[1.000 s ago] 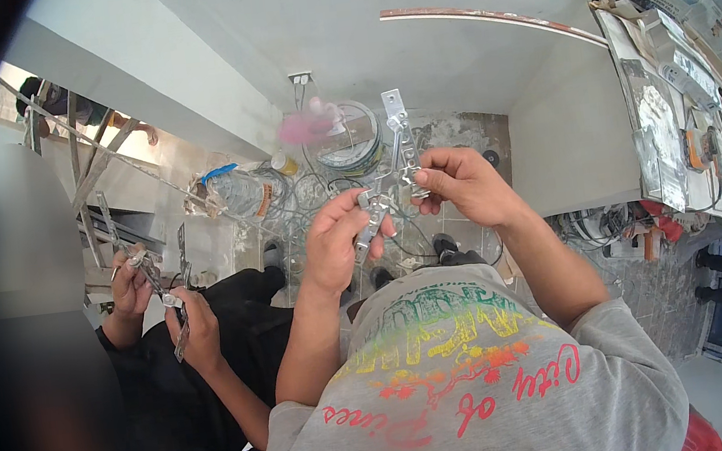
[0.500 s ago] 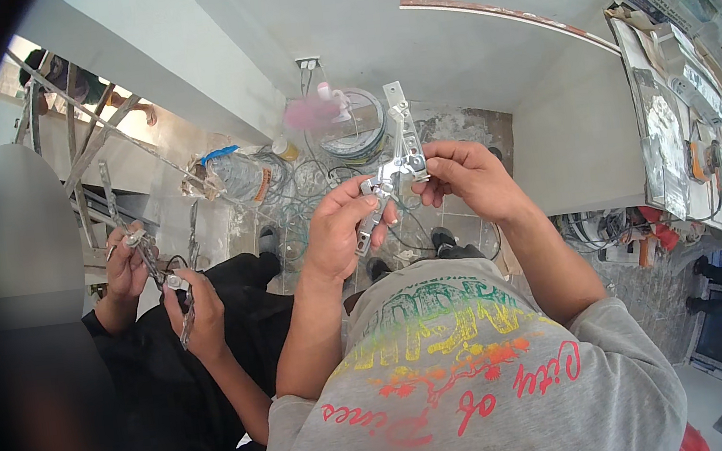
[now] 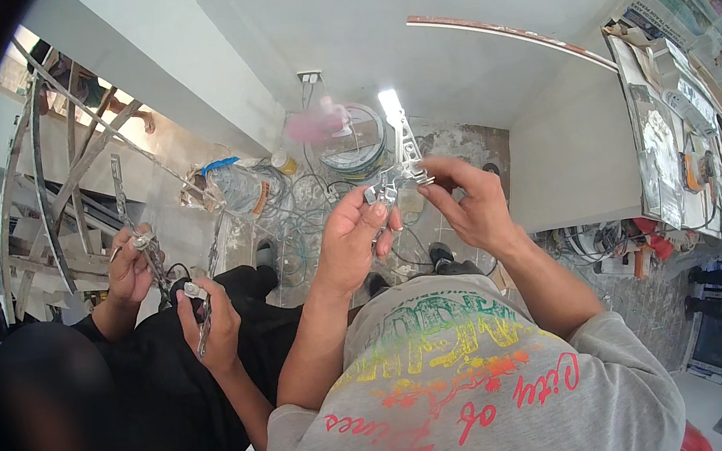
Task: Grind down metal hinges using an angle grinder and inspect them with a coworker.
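A silvery metal hinge bracket (image 3: 406, 140), made of linked arms with holes and a flat end plate, is held over the middle of the view, its long arm pointing away from me. My left hand (image 3: 353, 237) is closed around the nearer, lower part, with the thumb on the metal. My right hand (image 3: 469, 200) pinches the bracket's right side at the foot of the long arm, with index finger and thumb at its edge.
At left, a co-worker's hands (image 3: 211, 318) hold a similar metal piece, near leaning metal strips (image 3: 45, 190). Beyond my hands lie cables, a round bucket (image 3: 351, 151) and a bagged bottle (image 3: 242, 194). A cluttered counter (image 3: 671, 137) stands at right.
The bracket's long arm has tilted, its end plate now catching bright light. My right thumb has moved down along the bracket's edge. The co-worker's hands are slightly lower in view.
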Demonstrator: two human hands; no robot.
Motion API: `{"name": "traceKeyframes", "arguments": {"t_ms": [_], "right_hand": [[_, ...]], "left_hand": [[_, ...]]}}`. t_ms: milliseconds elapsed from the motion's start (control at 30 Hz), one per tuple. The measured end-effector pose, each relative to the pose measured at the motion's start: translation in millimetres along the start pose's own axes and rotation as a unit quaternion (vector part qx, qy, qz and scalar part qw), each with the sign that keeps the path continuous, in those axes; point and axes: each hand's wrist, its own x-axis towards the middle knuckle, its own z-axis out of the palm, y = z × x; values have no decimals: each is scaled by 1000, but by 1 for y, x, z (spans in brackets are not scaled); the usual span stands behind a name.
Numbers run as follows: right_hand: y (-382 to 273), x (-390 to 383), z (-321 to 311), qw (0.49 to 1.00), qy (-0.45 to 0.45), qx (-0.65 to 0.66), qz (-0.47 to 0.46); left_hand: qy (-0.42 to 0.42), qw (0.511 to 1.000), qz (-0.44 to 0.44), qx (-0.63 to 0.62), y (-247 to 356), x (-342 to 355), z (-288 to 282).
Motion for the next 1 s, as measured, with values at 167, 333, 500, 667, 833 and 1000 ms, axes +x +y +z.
{"name": "traceKeyframes", "arguments": {"t_ms": [167, 333, 500, 667, 833, 1000], "right_hand": [[1, 0, -3, 998, 13, -37, -52], [2, 3, -3, 1000, 0, -16, -11], [3, 7, -3, 998, -1, 58, 33], [7, 10, 0, 994, 23, 101, 20], [13, 18, -6, 980, 15, 158, 121], [17, 23, -18, 968, 17, 218, 126]], "left_hand": [[-33, 998, -21, -40, 3, 1, -3], [-71, 995, -18, -64, 7, 1, -6], [-78, 995, -17, -60, 11, 1, -5], [-85, 996, -10, -18, 9, 3, 2], [-56, 998, -25, 5, -3, 7, 24], [-18, 999, -38, 8, -20, 19, 43]]}}
